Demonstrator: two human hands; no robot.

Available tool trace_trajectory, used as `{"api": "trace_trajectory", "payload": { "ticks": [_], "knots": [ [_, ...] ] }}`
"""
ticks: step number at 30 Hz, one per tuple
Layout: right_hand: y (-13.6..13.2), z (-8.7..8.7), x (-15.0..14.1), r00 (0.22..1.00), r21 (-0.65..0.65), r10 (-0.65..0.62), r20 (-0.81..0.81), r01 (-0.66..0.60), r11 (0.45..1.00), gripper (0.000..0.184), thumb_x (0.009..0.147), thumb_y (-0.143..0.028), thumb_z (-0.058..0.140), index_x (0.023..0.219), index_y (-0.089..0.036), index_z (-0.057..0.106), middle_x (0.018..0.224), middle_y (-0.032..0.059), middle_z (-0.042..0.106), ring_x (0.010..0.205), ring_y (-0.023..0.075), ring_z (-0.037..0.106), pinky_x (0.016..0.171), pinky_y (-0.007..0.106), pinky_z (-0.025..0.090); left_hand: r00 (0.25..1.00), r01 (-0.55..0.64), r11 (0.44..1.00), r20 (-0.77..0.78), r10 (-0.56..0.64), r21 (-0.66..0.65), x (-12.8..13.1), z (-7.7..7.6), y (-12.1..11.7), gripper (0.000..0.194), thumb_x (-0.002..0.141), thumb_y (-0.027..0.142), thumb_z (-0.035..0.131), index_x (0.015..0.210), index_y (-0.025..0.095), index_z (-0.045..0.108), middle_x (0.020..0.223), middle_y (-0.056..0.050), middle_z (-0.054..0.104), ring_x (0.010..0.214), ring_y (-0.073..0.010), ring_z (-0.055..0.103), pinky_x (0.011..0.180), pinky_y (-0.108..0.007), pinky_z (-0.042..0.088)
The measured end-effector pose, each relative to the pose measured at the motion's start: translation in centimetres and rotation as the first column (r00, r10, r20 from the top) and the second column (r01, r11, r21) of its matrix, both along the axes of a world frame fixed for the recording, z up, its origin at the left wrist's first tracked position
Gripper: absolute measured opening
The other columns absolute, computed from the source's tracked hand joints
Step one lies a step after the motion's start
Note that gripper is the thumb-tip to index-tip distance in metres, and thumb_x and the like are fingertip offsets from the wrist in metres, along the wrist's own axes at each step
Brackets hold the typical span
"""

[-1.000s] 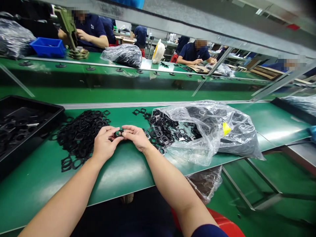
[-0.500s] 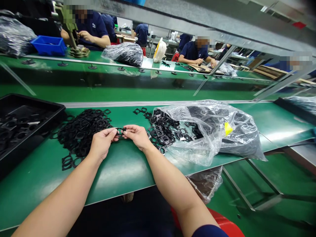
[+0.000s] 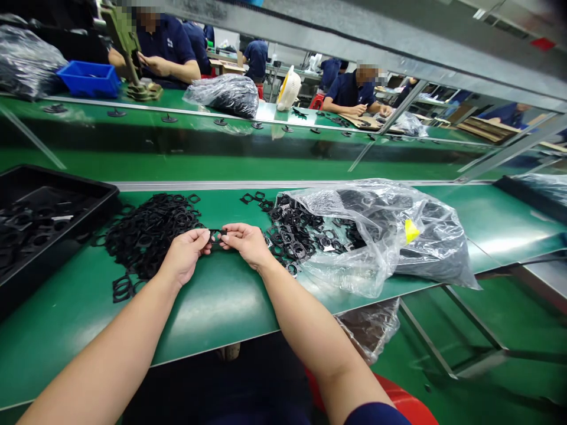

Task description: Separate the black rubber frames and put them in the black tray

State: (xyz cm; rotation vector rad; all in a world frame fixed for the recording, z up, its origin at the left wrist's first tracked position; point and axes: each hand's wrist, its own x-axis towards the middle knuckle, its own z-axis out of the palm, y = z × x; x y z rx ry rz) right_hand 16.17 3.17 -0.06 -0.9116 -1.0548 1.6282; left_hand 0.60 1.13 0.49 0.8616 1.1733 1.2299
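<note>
Between my two hands is a small black plastic frame with a round hole [image 3: 215,237], held just above the green table [image 3: 221,301]. My left hand [image 3: 189,248] pinches its left end between thumb and fingers. On the opposite end, my right hand [image 3: 243,242] has its fingertips closed. Fingers cover most of the part. A heap of similar black frames [image 3: 150,230] lies beside my left hand. To the right of my right hand, more black frames [image 3: 295,233] spill from the mouth of a clear plastic bag [image 3: 376,236] with a yellow label.
A black tray [image 3: 88,212] holding dark parts stands at the left. Across the bench, co-workers [image 3: 170,50] sit behind a raised green ledge with a blue bin [image 3: 90,78], a green press [image 3: 126,53] and another plastic bag [image 3: 225,94]. A slanted metal beam [image 3: 310,41] crosses overhead.
My hands keep the same pinch on the black frame, with hardly any movement. The camera view has shifted very slightly.
</note>
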Motion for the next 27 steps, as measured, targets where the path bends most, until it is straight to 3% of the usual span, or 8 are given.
{"api": "trace_trajectory", "payload": {
  "ticks": [5, 14, 19, 22, 24, 27],
  "knots": [
    [0.0, -0.1, 0.0, 1.0, -0.001, 0.001, -0.004, -0.001, 1.0, 0.043, 0.052, -0.033, 0.084, 0.086, -0.014, 0.066, 0.07, 0.0013, 0.069, 0.062, 0.011, 0.065, 0.06, 0.024, 0.053, 0.995, 0.015, 0.999, 0.098, -0.011, -0.04, 0.2, 0.2, -0.1, 0.036, 0.055, 0.041, 0.079, 0.07, 0.015, 0.06, 0.068, 0.001, 0.059, 0.057, -0.0085, 0.05, 0.056, -0.024, 0.042],
    [-0.1, 0.1, 0.1, 0.999, -0.019, 0.033, -0.024, -0.033, 0.999, 0.041, 0.052, -0.029, 0.084, 0.084, -0.014, 0.065, 0.065, -0.0011, 0.067, 0.06, 0.0105, 0.065, 0.058, 0.022, 0.052, 0.986, 0.103, 0.993, 0.139, -0.094, -0.058, -0.2, -0.2, -0.1, 0.033, 0.06, 0.039, 0.077, 0.078, 0.014, 0.065, 0.075, -0.003, 0.063, 0.064, -0.0107, 0.055, 0.059, -0.024, 0.045],
    [-0.3, 0.4, 0.1, 0.996, 0.001, 0.067, -0.056, -0.067, 0.998, 0.047, 0.055, -0.027, 0.083, 0.096, -0.015, 0.066, 0.064, -0.0021, 0.067, 0.063, 0.0113, 0.066, 0.06, 0.022, 0.052, 0.994, 0.0, 1.0, 0.109, 0.001, -0.007, 0.2, -0.3, 0.0, 0.035, 0.058, 0.039, 0.078, 0.08, 0.014, 0.066, 0.072, -0.003, 0.064, 0.062, -0.0114, 0.056, 0.058, -0.025, 0.045],
    [-0.3, 0.5, 0.2, 0.993, -0.021, 0.088, -0.074, -0.09, 0.996, 0.045, 0.055, -0.029, 0.083, 0.094, -0.015, 0.067, 0.07, 0.0004, 0.07, 0.063, 0.0116, 0.067, 0.06, 0.022, 0.053, 0.997, -0.076, 0.994, -0.006, 0.076, 0.073, 0.2, -0.7, 0.2, 0.041, 0.06, 0.039, 0.077, 0.092, 0.015, 0.067, 0.078, -0.004, 0.067, 0.066, -0.0131, 0.058, 0.062, -0.028, 0.047],
    [-0.2, 0.6, 0.2, 0.991, -0.05, 0.099, -0.095, -0.104, 0.993, 0.043, 0.055, -0.032, 0.084, 0.09, -0.014, 0.066, 0.073, 0.0018, 0.071, 0.062, 0.0115, 0.067, 0.06, 0.022, 0.054, 0.979, -0.116, 0.972, -0.144, 0.147, 0.203, 0.2, -1.0, 0.2, 0.04, 0.063, 0.038, 0.075, 0.095, 0.016, 0.069, 0.091, -0.006, 0.069, 0.079, -0.0161, 0.061, 0.073, -0.03, 0.048],
    [-0.2, 0.8, 0.4, 0.984, -0.097, 0.119, -0.136, -0.133, 0.986, 0.044, 0.053, -0.035, 0.085, 0.085, -0.014, 0.063, 0.072, 0.0015, 0.071, 0.061, 0.0121, 0.068, 0.057, 0.021, 0.055, 0.952, -0.075, 0.944, -0.26, 0.164, 0.32, 0.1, -1.0, 0.0, 0.034, 0.072, 0.041, 0.069, 0.095, 0.016, 0.071, 0.104, -0.008, 0.069, 0.097, -0.0198, 0.061, 0.09, -0.033, 0.045]
  ]
}}
